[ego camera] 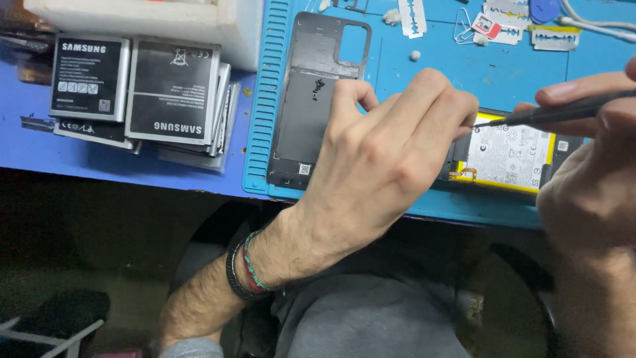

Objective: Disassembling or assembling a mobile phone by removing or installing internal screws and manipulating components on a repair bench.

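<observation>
An opened phone [510,156] with a yellow-edged white battery lies on the blue mat [457,73] near the mat's front edge. My left hand [377,159] rests over the phone's left part, fingers curled onto it, hiding that end. My right hand [593,166] grips a thin dark screwdriver [556,111] whose tip points left, meeting the phone's top edge beside my left fingertips. The phone's dark back cover [311,99] lies separate on the mat, just left of my left hand.
Stacked flat grey phone batteries [142,89] sit on the blue table at left, before a white foam box [152,16]. Razor blades [555,38], a paper clip and small card trays lie at the mat's far edge. The table edge runs close below the phone.
</observation>
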